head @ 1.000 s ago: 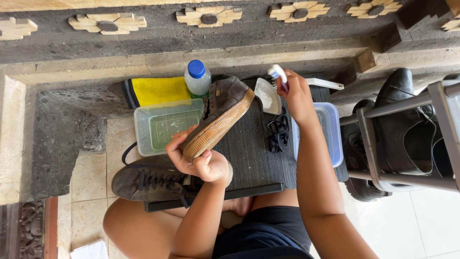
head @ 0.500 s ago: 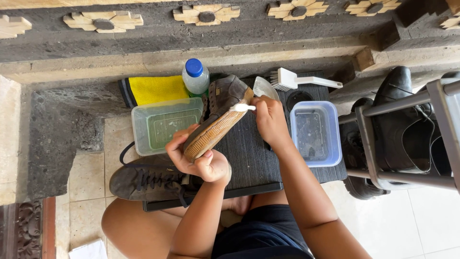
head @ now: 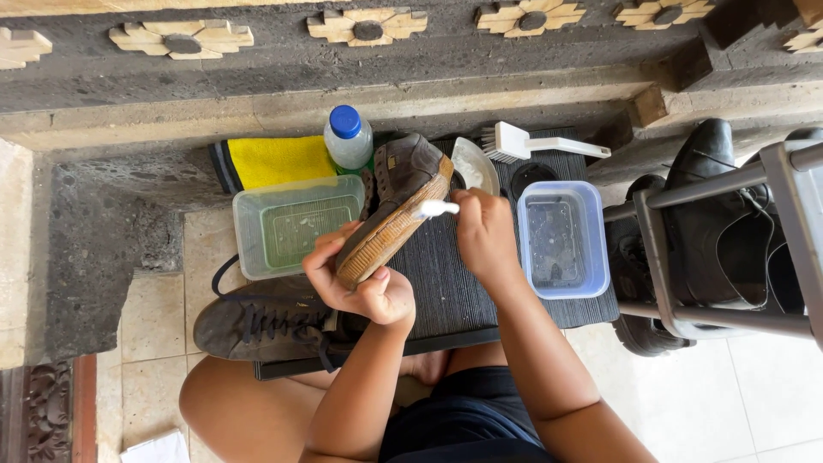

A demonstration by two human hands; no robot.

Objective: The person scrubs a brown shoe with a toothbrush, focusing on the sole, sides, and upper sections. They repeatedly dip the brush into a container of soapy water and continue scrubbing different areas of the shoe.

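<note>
1. While the left hand [head: 364, 287] wraps around the heel end of a brown shoe [head: 399, 201], its grip is closed tight on it, thumb across the ribbed tan sole, which is turned upward.
2. Just right of that grip, the right hand [head: 484, 236] is pinched shut on a small white brush [head: 437, 208], whose pale head touches the edge of the sole near the toe.
3. Under both hands lies a dark ridged mat [head: 446, 283].
4. Left of the left grip sits a clear, rounded-corner plastic tub [head: 287, 225] with a greenish tint.
5. Below that grip rests a second brown laced shoe [head: 261, 326], lying on its side, matte and worn.
6. Beyond the held shoe stand a clear plastic bottle [head: 347, 141] with a blue cap and a yellow cloth [head: 274, 161] with a nubbly weave.
7. Right of the right grip is a bluish see-through plastic box [head: 561, 240], rectangular with soft corners.
8. Farther past it lies a white hand brush [head: 536, 143] with a long flat handle.
9. Well to the right, glossy black boots [head: 711, 214] sit on a grey metal rack [head: 729, 321].
</note>
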